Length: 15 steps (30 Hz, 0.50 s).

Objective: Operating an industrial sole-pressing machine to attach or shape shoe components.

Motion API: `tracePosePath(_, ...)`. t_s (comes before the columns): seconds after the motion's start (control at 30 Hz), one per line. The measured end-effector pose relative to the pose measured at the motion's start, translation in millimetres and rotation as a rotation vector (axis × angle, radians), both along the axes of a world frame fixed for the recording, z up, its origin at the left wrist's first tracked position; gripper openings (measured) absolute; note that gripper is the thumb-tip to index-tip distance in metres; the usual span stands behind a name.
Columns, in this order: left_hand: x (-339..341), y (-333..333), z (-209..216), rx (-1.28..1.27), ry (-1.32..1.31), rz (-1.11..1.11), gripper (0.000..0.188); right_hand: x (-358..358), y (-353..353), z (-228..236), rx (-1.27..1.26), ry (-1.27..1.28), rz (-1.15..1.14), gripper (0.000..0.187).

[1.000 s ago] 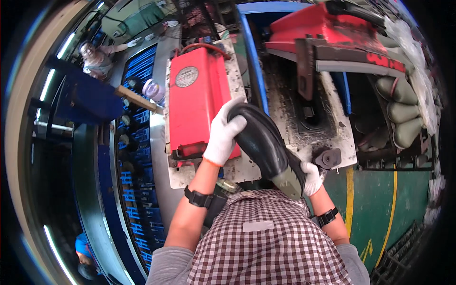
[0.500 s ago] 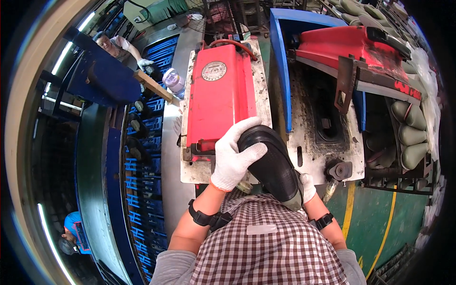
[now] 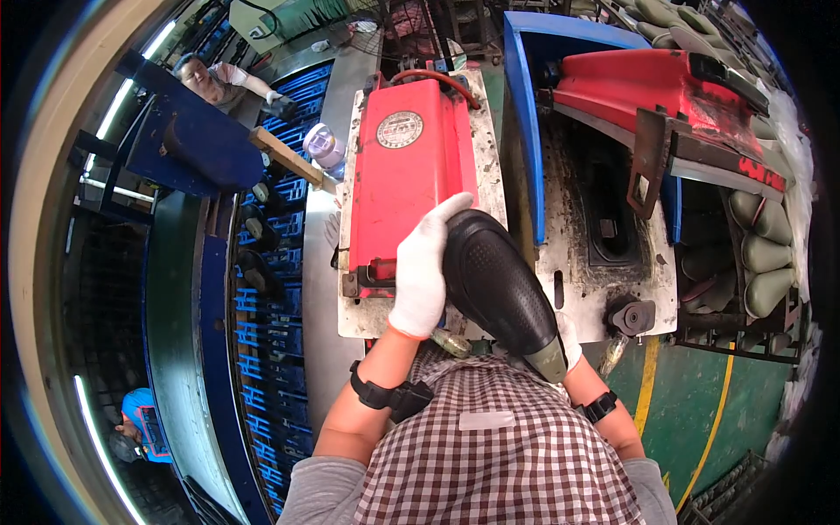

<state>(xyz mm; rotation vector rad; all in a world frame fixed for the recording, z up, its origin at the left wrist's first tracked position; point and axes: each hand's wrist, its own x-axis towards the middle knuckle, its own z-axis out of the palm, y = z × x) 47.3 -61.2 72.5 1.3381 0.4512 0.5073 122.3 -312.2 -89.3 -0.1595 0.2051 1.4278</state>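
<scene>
Holding a black shoe (image 3: 497, 271) at the centre of the frame, wide end toward the upper left, olive-green end piece (image 3: 549, 360) toward the lower right, just above the checked apron (image 3: 494, 455); gloved left hand (image 3: 426, 276) laid along the shoe's left side, fingers extended, thumb out of sight, cannot tell whether it grips; gloved right hand (image 3: 569, 341) gripping the narrow end, mostly hidden behind it; red machine cover (image 3: 398, 188) at upper centre; second red cover (image 3: 621, 83) tilted up at upper right, dark recess (image 3: 608, 229) below; co-worker (image 3: 214, 83) at upper left.
</scene>
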Motion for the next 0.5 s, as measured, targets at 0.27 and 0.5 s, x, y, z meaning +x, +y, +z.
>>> tracePosePath(0.27, 8.4, 1.1, -4.0, -0.817, -0.314, -0.03, 0.055, -4.7, 22.5, 18.7, -0.326, -1.563, 0.122, 0.057)
tracePosePath(0.5, 2.2, 0.7, -2.6, -0.747, -0.347, -0.06, 0.055, -7.7, 26.2, 36.8, -0.236, -2.036, -0.013, 0.049)
